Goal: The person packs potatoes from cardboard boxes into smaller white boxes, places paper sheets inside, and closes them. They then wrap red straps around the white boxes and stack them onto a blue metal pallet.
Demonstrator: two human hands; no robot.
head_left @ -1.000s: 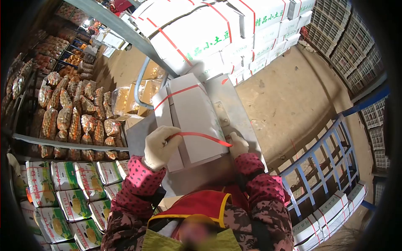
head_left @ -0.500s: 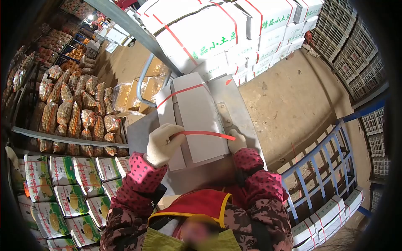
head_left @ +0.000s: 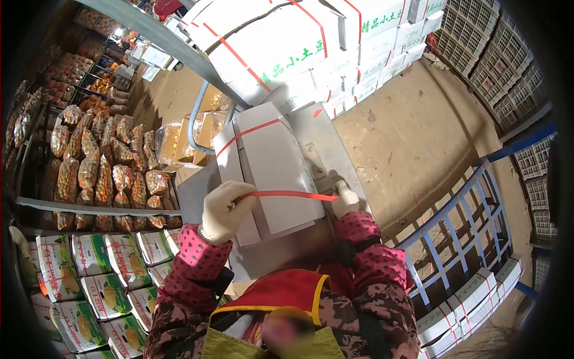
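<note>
A white carton [head_left: 275,173] lies on a metal table [head_left: 281,257], with one red strap [head_left: 257,130] running across its far part. Above its near part a second red strap [head_left: 290,194] is stretched between my gloved hands. My left hand [head_left: 224,209], in a cream glove, pinches the strap's left end over the carton's left edge. On the right side, beside the carton, my right hand [head_left: 345,199] grips the other end with thumb and fingers. Both sleeves are pink with dark spots.
Stacked white cartons [head_left: 281,45] with green print and red straps stand beyond the table. Bagged produce [head_left: 101,161] and green-and-white boxes [head_left: 78,287] fill the left. A blue metal rack [head_left: 454,239] stands at the right, and a grey post [head_left: 173,48] slants across the upper left.
The whole view has shifted slightly, so the carton and stacks appear a little further left. Both hands still hold the strap, which looks somewhat straighter now.
</note>
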